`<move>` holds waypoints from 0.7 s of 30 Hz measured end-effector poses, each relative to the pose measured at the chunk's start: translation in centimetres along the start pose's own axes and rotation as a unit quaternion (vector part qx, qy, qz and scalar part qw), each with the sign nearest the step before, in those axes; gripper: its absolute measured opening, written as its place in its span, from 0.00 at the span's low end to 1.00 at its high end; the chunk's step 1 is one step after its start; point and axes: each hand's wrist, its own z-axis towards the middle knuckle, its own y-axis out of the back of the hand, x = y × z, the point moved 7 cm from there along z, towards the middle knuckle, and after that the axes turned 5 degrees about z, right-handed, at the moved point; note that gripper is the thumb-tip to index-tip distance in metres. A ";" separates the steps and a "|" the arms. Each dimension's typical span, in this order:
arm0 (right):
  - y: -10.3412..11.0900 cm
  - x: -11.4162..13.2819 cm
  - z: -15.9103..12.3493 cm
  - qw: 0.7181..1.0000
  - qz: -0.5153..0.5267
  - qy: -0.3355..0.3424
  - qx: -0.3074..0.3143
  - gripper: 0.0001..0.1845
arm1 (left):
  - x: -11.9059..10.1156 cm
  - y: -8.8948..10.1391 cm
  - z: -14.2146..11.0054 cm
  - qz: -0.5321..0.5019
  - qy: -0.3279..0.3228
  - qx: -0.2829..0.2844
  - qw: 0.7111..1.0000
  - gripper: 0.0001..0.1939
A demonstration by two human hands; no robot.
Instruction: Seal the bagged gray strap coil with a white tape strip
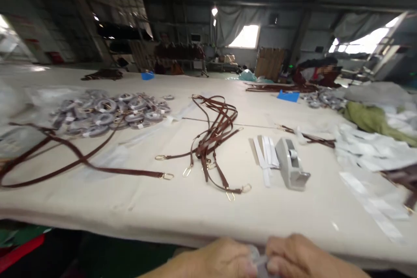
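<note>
At the front edge of the table, my left hand (224, 258) and my right hand (298, 254) are close together, fingers closed. Between them shows a greyish, translucent wrapped strap coil (261, 264); most of it is hidden by the fingers and the bottom of the picture. Beyond the hands lies a tangle of brown leather straps (216, 134) with gold-coloured metal clips. Right of it stands a grey tape dispenser (290, 163) beside several white strips (267, 152). Another long brown strap (87, 160) loops across the table's left side.
Many grey wrapped coils (107, 113) are heaped at the left on the pale table (146, 215). White wrapping material (365, 147) and a green cloth (368, 121) cover the right side. A person (317, 74) is bent over at the far right.
</note>
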 end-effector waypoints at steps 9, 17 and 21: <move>0.4 -1.4 3.3 0.953 0.137 0.028 -0.270 0.20 | 1.7 0.9 2.0 -0.342 0.009 -0.106 0.934 0.39; -1.6 -2.3 2.8 0.940 0.057 0.118 -0.314 0.17 | 0.6 2.5 2.0 -0.436 0.010 -0.158 0.886 0.37; -1.8 -2.6 3.3 0.956 0.050 0.111 -0.266 0.21 | 0.2 3.1 1.9 -0.475 -0.026 -0.119 0.872 0.29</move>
